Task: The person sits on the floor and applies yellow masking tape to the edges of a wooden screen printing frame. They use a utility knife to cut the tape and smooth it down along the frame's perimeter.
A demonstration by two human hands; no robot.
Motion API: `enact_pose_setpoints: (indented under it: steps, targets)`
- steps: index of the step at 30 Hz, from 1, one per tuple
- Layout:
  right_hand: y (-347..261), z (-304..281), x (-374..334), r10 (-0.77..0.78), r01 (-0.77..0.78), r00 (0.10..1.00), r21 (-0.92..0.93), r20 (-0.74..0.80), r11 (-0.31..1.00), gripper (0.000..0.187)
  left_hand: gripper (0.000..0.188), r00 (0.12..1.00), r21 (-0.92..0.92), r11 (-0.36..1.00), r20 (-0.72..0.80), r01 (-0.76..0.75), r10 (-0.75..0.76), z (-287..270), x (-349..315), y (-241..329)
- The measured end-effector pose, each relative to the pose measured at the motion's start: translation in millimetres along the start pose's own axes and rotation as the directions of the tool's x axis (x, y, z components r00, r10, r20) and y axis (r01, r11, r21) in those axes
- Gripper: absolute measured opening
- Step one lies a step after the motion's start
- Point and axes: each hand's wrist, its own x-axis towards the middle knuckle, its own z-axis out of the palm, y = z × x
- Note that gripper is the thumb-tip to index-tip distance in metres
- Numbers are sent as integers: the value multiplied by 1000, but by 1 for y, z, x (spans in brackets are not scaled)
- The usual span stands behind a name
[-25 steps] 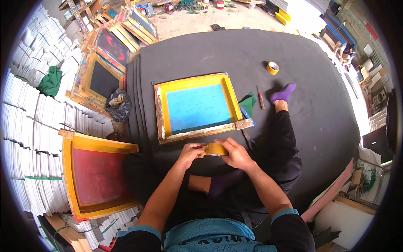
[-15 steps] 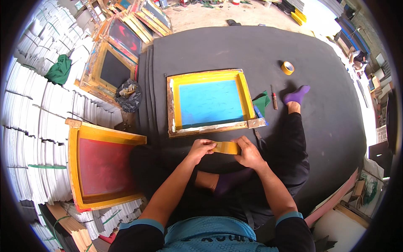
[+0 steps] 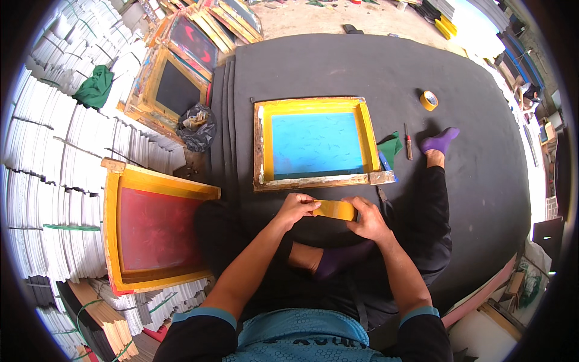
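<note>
A length of yellow-brown packing tape [image 3: 335,210] spans the gap between my two hands, above my folded leg. My left hand [image 3: 297,209] pinches its left end between thumb and fingertips. Closed round the right end is my right hand [image 3: 369,218]; whether a roll sits inside it is hidden. Just beyond my hands a wooden screen-printing frame [image 3: 368,130] lies flat on the dark mat, with yellow tape along its inner sides and blue mesh [image 3: 316,143]. At its right edge are a green cloth [image 3: 391,146] and a red-handled screwdriver [image 3: 409,148].
A roll of yellow tape [image 3: 429,100] rests farther off on the dark mat [image 3: 476,157]. To my left leans a red-mesh frame [image 3: 112,232] before stacked white sheets [image 3: 54,205]. Several frames [image 3: 166,90] and a black bag [image 3: 197,128] stand at the far left. My purple-socked foot [image 3: 440,140] extends right.
The whole scene has shifted slightly rightward in the picture. My hands keep hold of the tape, and the stretch showing between them looks a little longer and more tilted.
</note>
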Motion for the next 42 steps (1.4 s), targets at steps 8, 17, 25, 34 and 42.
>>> enact_pose_setpoints:
  steps: [8, 17, 25, 34, 42]
  targets:
    - [-3, -21, 12, 15, 8, 990, -168, 140, 986, 63, 20, 986, 67, 985, -29, -159, 161, -19, -8, 24]
    - [16, -17, 14, 67, -47, 994, -203, 91, 978, 60, 21, 973, 247, 959, -142, -141, 180, -47, -9, 44]
    - [88, 48, 39, 580, -627, 777, 391, 246, 674, 41, 23, 901, 745, 579, 64, -330, 430, -106, 25, 30]
    - [108, 28, 71, 614, -529, 774, 694, 156, 490, 43, 24, 928, 589, 762, -53, -269, 368, -83, 32, 7]
    - [164, -41, 129, 610, -580, 786, 467, 104, 668, 30, 17, 916, 72, 963, -299, -260, 269, 8, 76, -10]
